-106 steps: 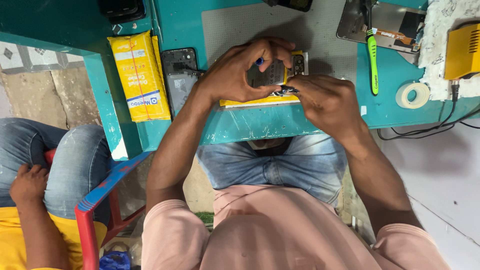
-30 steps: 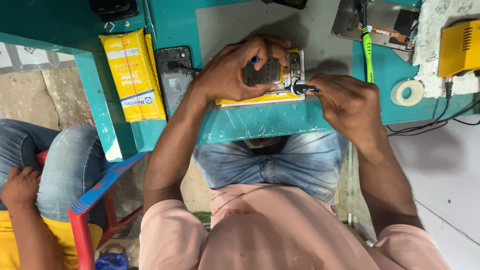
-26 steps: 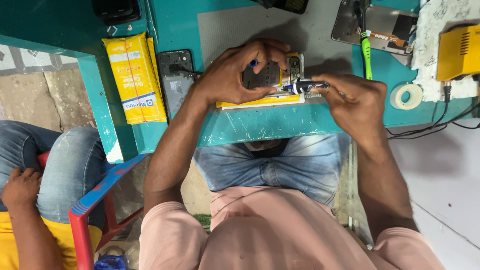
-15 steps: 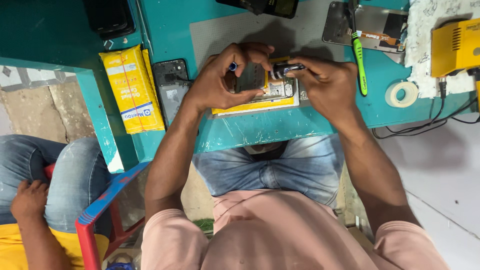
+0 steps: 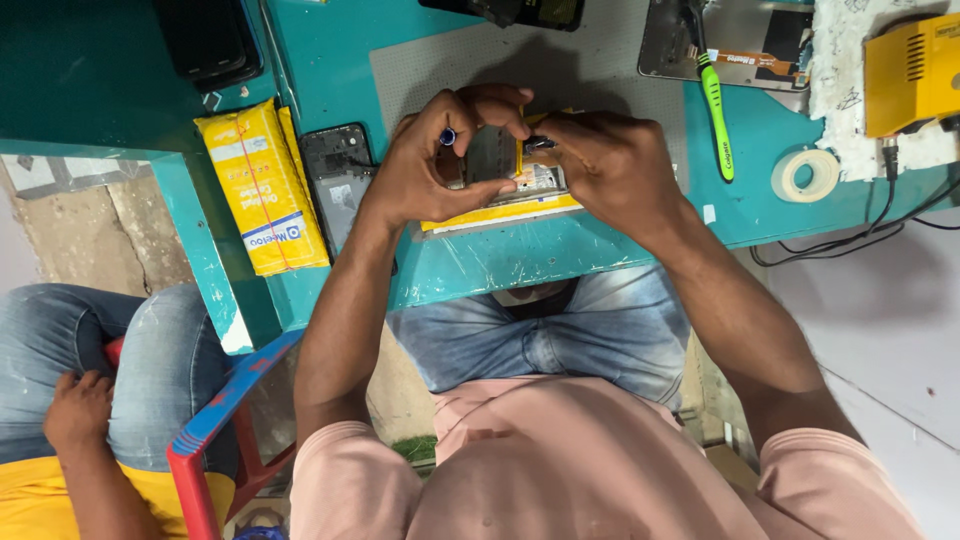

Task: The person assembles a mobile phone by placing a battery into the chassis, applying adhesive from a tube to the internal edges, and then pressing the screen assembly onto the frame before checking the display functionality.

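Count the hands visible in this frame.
3. The left hand and right hand meet over the opened phone on the teal bench. Another person's hand rests on a jeans-clad knee at lower left. Others may lie out of frame.

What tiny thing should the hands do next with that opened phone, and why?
Probably the right hand should lower the dark tool tip onto the open phone. The left hand already steadies the phone on the yellow pad, and the tool sits in the right hand's grip just above the bare insides, so only a short, gentle touch seems left. What the tip aims at is too small to tell.
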